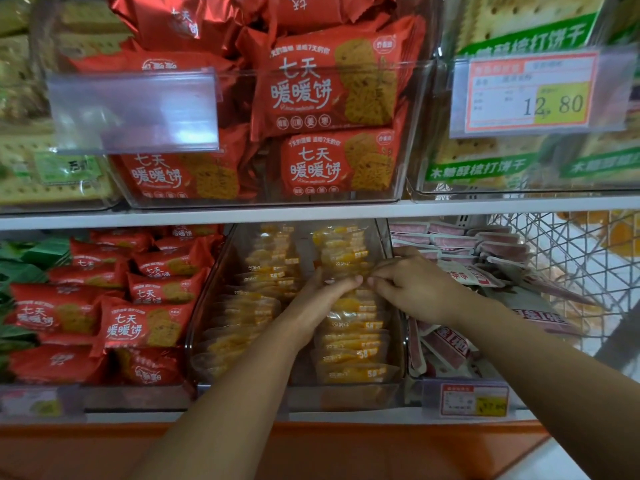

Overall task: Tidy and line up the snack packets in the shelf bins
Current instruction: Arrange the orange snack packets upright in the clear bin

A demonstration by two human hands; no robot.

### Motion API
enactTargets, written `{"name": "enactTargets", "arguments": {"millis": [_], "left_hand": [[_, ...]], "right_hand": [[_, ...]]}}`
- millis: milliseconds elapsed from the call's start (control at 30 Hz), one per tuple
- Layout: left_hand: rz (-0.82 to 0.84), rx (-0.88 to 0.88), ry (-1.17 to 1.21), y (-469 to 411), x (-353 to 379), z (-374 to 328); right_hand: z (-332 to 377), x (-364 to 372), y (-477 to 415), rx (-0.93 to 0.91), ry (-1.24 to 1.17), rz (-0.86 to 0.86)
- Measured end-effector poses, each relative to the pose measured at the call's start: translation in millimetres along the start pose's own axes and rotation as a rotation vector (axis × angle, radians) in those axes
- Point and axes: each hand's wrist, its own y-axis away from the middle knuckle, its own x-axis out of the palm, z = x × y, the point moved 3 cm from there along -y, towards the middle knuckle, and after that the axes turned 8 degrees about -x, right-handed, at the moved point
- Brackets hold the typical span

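**A:** Where are the hands?

**B:** Both are mid-frame, over the clear bin [207, 306] on the lower shelf. The left hand [322, 299] curls its fingers round the lower edge of one packet [343, 268]. The right hand [412, 289] pinches that packet's right edge with bent fingertips.

**A:** Is the packet lifted clear?

**B:** Hard to tell. Its film is see-through and blurs into the rows [353, 341] of yellow packets beneath it. There are two rows in the bin. The left forearm covers part of the gap between them, and the far end is dim under the shelf above.

**A:** And either side?

**B:** Red packets [138, 327] fill the lower left. Pink packets [450, 242] lie at the right, partly behind the right wrist. The lower-right tag [474, 399] is too blurred to read. The holder [135, 109] at upper left shows only glare, and the top bins are cut off by the frame's edge.
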Motion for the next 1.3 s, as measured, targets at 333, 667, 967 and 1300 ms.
{"name": "enactTargets", "arguments": {"millis": [333,667,967,1300], "left_hand": [[-0.026,-0.014,0.067,-7,1,10],[-0.075,-0.073,0.171,5,4,2],[-0.169,-0.01,-0.102,16,3,-2],[-0.495,0.228,-0.906,13,-29,-62]], "right_hand": [[3,4,3,0.021,0.008,-0.046],[11,-12,8,0.082,-0.092,-0.025],[21,-10,13,0.12,-0.06,0.033],[5,-22,10,0.207,-0.141,-0.128]]}}
